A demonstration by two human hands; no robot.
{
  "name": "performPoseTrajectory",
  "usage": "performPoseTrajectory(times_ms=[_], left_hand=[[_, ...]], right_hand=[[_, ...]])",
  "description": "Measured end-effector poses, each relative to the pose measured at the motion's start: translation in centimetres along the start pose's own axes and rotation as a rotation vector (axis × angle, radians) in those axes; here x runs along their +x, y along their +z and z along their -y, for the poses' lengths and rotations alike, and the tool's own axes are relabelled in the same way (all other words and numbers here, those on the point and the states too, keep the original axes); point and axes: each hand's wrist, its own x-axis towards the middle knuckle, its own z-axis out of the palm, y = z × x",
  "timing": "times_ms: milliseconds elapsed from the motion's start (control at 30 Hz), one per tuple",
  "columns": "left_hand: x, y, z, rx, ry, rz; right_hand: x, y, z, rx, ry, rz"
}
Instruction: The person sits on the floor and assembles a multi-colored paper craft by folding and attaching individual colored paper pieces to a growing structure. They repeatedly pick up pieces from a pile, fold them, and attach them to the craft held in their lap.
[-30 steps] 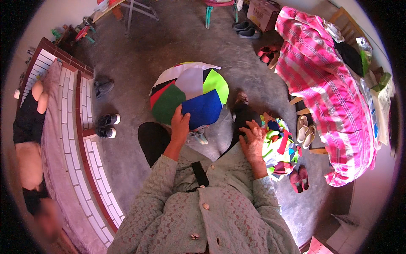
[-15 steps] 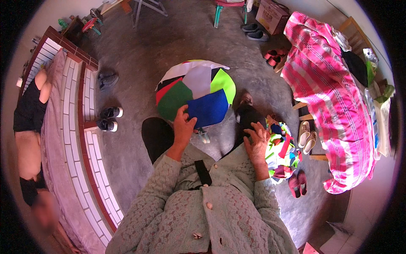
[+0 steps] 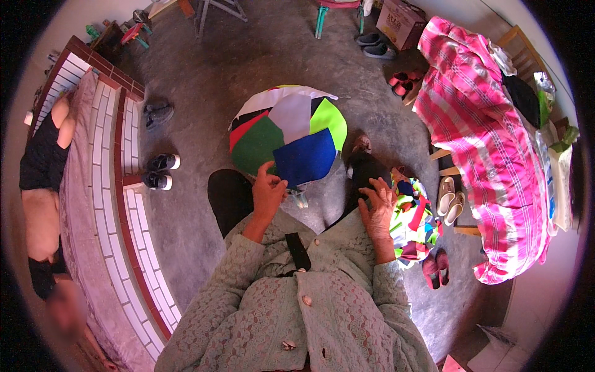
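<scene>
The blue patch (image 3: 304,156) lies on the round patchwork (image 3: 290,116), just ahead and to the right of the left hand (image 3: 268,197). That hand is loosely curled, index finger out at the patch's left edge, beside the green patch (image 3: 255,146); whether it touches cannot be told. The right hand (image 3: 377,209), fingers spread, rests on the leg (image 3: 365,173), beside the scraps (image 3: 414,214).

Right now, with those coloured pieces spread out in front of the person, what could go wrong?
The left hand is close to the blue piece, which overlaps the green piece; if it isn't fastened, a brush might shift it. The scrap heap lies right beside the right hand, so a careless movement could perhaps scatter some.
</scene>
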Motion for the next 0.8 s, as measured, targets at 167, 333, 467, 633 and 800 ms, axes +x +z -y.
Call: performPoseTrajectory(times_ms=[167, 333, 467, 633, 800], left_hand=[[-0.6, -0.4, 0.1, 0.155, 0.056, -0.03], [-1.0, -0.3, -0.3, 0.517, 0.222, -0.101], [-0.5, 1.2, -2.2, 0.612, 0.459, -0.066], [2.2, 3.7, -4.3, 0.734, 0.963, -0.021], [4.5, 6.3, -4.3, 0.994, 0.897, 0.14]], right_hand=[[-0.1, 0.1, -0.2, 0.005, -0.002, 0.005], [-0.2, 0.3, -0.4, 0.006, 0.001, 0.01], [-0.1, 0.2, -0.3, 0.013, 0.002, 0.004], [0.0, 0.0, -0.4, 0.044, -0.006, -0.004], [0.0, -0.1, -0.5, 0.04, 0.005, -0.009]])
